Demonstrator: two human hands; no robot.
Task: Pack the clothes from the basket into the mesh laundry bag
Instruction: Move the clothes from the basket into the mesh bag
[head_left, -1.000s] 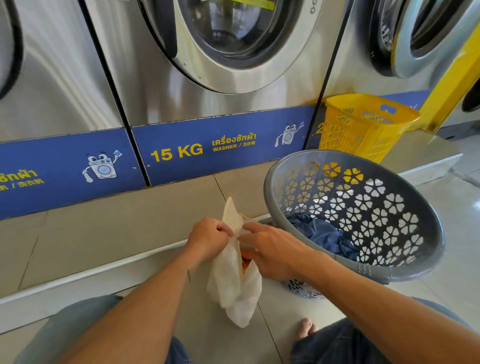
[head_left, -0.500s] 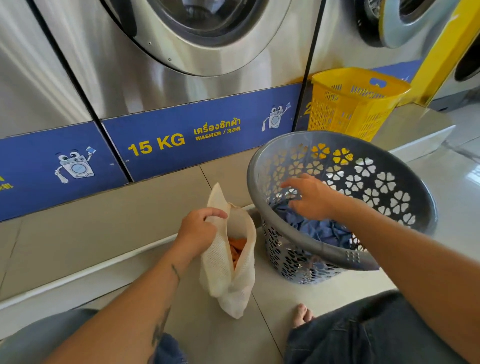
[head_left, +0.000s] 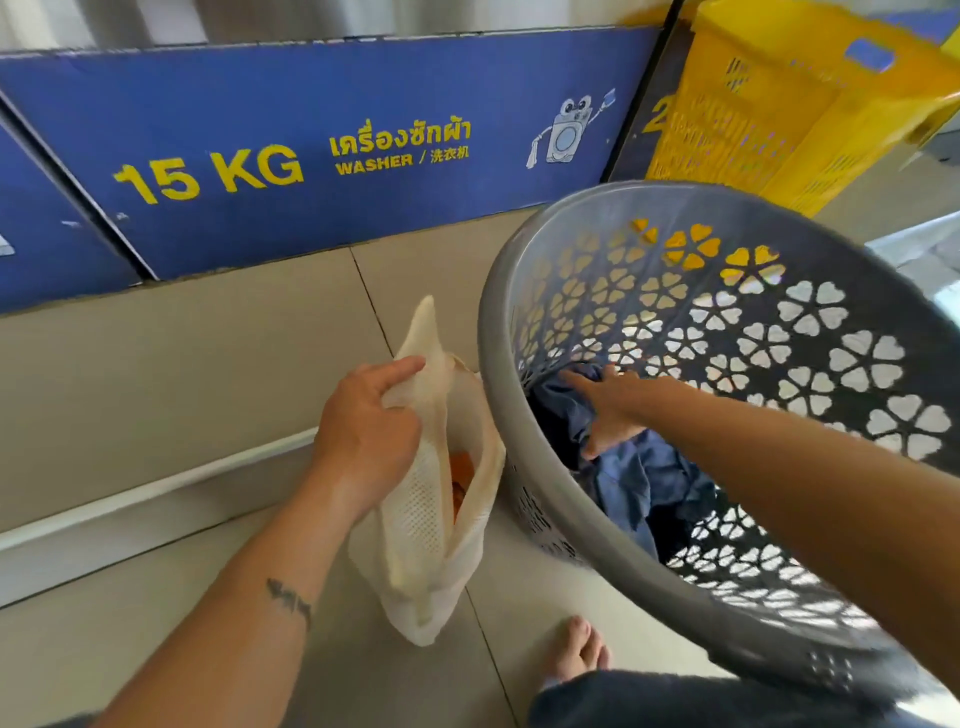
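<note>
Evidently the coming move turns on the blue clothes (head_left: 634, 483), bunched low in the tilted grey basket (head_left: 491, 338) directly under the right hand (head_left: 610, 410), whose fingers lie spread and straight on the cloth, not yet curled round it. The mesh laundry bag (head_left: 431, 525) stands at nine o'clock from that hand, just beside the basket's rim. The left hand (head_left: 363, 431) pinches its edge, and an orange garment (head_left: 462, 467) shows inside. At twelve o'clock a blue panel (head_left: 208, 176) reads "15 KG" and "WASHER", beside Thai and Chinese script.
</note>
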